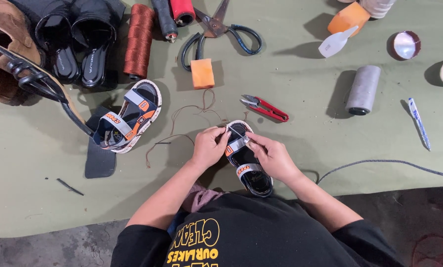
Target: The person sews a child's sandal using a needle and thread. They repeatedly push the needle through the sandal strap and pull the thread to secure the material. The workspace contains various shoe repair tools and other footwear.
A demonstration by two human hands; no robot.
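Small sandal (245, 163), grey and orange strapped with a dark footbed, lies on the green cloth (305, 148) just in front of the person, toe toward 12 o'clock. The left hand (207, 147) grips the toe end from the 9 o'clock side, fingers curled over the edge, which seems to steady the shoe. The right hand (272, 157) comes in from 3 o'clock, its thumb and forefinger pressed together on the front strap (236, 144); whether a needle sits in that pinch is too small to tell. A brown thread (177, 137) trails loosely from the toe toward 10 o'clock.

Red thread snips (265, 108) lie near the sandal at 1 o'clock, within easy reach of the right hand. The matching sandal (127, 117) rests at 9 o'clock, partly on a dark sole piece (98, 160). Farther off at 12 o'clock are an orange block (202, 73) and large scissors (216, 32), with a brown thread spool (138, 40) at 11 o'clock beside 2 black shoes (78, 42). A grey spool (363, 90) lies on its side at 2 o'clock, and a cord (380, 164) runs off toward 3 o'clock.
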